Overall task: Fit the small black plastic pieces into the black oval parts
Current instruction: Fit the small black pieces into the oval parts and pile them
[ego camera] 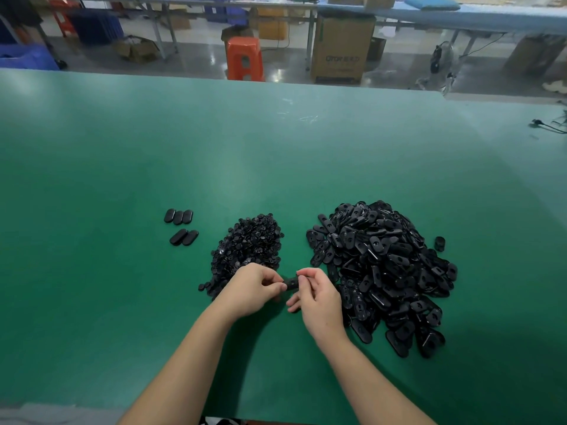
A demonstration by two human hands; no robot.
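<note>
The bench (122, 167) is covered in a smooth, faintly glossy green mat; its near edge is cut off at the bottom of the view, and its far edge runs across the top against a blurred workshop floor. Toward the left, well in from the bench's left edge, five finished oval parts (181, 227) lie flat, three in a row and two just nearer, smooth and rounded, matte black. To their right sits the heap of small black pieces (248, 246), tiny round button-like shapes too small to make out singly; its near side is hidden behind the left hand (253, 289). That hand's fingers are curled, thumb and fingertips pinching the left end of a black oval part (290, 283) held just above the mat between the two heaps. Only a short dark stretch of it shows between the hands, so whether a small piece sits in it cannot be told. The right hand (317, 297) pinches its other end with thumb and forefinger, the remaining fingers bent loosely beneath. Further right, the large pile of oval parts (383, 271) spreads toward the near right corner: glossy elongated shells, many showing a keyhole-shaped slot. One stubby black cylinder (439, 243) stands apart just beside the pile's right side.
</note>
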